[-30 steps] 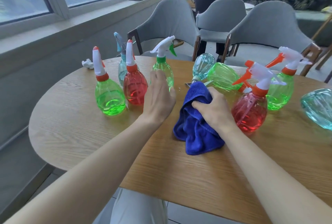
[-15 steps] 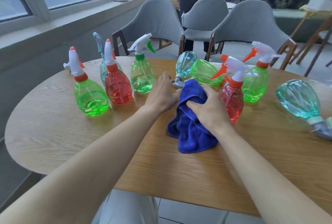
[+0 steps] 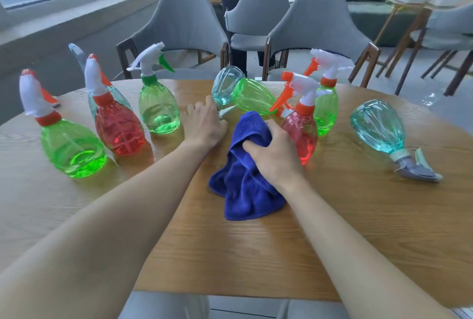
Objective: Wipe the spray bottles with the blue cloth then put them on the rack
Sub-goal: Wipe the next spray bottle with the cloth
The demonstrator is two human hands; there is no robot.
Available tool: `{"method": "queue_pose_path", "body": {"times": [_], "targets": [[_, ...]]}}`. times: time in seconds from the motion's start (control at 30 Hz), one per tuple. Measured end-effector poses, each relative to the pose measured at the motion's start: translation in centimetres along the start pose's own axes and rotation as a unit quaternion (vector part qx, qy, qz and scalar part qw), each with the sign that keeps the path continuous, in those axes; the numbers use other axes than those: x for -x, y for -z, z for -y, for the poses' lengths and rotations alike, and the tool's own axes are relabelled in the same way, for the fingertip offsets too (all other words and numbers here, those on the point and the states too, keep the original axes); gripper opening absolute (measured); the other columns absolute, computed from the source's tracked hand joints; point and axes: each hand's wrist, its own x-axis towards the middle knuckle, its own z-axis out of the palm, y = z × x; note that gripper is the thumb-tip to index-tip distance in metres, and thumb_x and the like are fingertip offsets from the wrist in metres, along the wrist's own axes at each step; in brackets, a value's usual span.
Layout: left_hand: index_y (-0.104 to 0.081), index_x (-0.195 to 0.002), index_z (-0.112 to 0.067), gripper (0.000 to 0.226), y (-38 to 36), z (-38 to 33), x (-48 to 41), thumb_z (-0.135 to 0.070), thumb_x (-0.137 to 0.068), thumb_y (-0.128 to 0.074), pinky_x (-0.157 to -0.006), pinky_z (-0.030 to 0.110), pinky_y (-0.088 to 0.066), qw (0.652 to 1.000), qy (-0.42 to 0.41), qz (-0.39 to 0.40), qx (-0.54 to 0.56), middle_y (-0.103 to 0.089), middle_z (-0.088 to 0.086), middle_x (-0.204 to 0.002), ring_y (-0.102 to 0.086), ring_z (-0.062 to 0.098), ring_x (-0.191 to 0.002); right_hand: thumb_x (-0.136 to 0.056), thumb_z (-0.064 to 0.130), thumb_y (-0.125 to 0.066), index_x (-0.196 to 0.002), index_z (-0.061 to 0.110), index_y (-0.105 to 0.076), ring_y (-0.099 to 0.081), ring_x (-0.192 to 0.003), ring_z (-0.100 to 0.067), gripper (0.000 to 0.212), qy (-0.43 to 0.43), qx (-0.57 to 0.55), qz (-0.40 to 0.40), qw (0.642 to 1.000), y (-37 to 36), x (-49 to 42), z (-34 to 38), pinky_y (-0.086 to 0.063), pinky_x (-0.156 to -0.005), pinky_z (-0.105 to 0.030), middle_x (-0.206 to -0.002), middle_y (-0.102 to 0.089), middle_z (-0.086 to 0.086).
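My right hand (image 3: pixel 271 157) clenches the bunched blue terry cloth (image 3: pixel 245 190), near centre. My left hand (image 3: pixel 204 124) covers the sprayer of the toppled teal clear plastic bottle (image 3: pixel 226 88) just beyond; I cannot tell whether it grips. Best to seize the neck firmly and lift clear of neighbours.

**OPERATOR: VISIBLE BODY AND CLOTHING**

Arms: the left forearm (image 3: pixel 122 216) and the right forearm (image 3: pixel 345 236) are both bare from the frame edge to the wrist. Hands: the left hand (image 3: pixel 204 124) and the right hand (image 3: pixel 271 155) are uncovered. Legwear: trousers (image 3: pixel 163 306) of plain, pale grey-white fabric show at the bottom edge of the view, one leg on each side. The fabric surface appears smooth and slightly blurred.
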Motion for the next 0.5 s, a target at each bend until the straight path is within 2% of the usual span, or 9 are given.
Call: {"method": "queue_pose_path", "body": {"times": [0.1, 0.23, 0.37, 0.5], "targets": [[-0.053, -0.11, -0.012, 0.031, 0.6, -0.5, 0.4, -0.032, -0.088, -0.059, -0.091, 0.052, -0.05, 0.999, -0.013, -0.034, 0.009, -0.07, 0.016, -0.099, -0.064, 0.042, -0.097, -0.088, 0.015, -0.075, -0.093, 0.013, -0.062, -0.054, -0.063, -0.002, 0.013, -0.008, -0.007, -0.003, 1.0, 0.2, -0.2, -0.4, -0.043, -0.06, -0.014, -0.077, -0.063, 0.008], [-0.053, -0.104, -0.011, 0.022, 2.2, -0.8, 1.4, -0.025, -0.088, -0.056, -0.068, 0.049, -0.057, 0.994, -0.061, -0.084, 0.032, -0.068, 0.01, -0.075, -0.066, 0.037, -0.069, -0.088, 0.014, -0.074, -0.091, 0.016, -0.062, -0.054, -0.06, 0.0, 0.012, -0.015, -0.017, 0.003, 1.0, 0.1, -0.4, -0.4, -0.043, -0.058, -0.014, -0.074, -0.061, 0.01], [-0.057, -0.111, -0.004, 0.019, 4.2, -0.4, 2.4, -0.009, -0.093, -0.058, -0.063, 0.05, -0.052, 0.988, -0.101, -0.107, 0.048, -0.067, 0.017, -0.076, -0.063, 0.04, -0.071, -0.088, 0.016, -0.074, -0.091, 0.018, -0.063, -0.055, -0.062, -0.001, 0.011, -0.028, -0.036, 0.0, 0.999, 0.0, -0.3, -0.2, -0.045, -0.061, -0.017, -0.077, -0.064, 0.008], [-0.058, -0.117, -0.007, 0.021, 5.3, 0.5, 3.5, -0.008, -0.096, -0.061, -0.064, 0.048, -0.053, 0.985, -0.094, -0.112, 0.087, -0.068, 0.007, -0.072, -0.064, 0.031, -0.068, -0.089, 0.018, -0.074, -0.095, 0.016, -0.066, -0.061, -0.073, -0.012, 0.011, -0.051, -0.065, 0.0, 0.997, -0.2, 0.2, 0.0, -0.052, -0.072, -0.032, -0.083, -0.067, 0.002]]}}
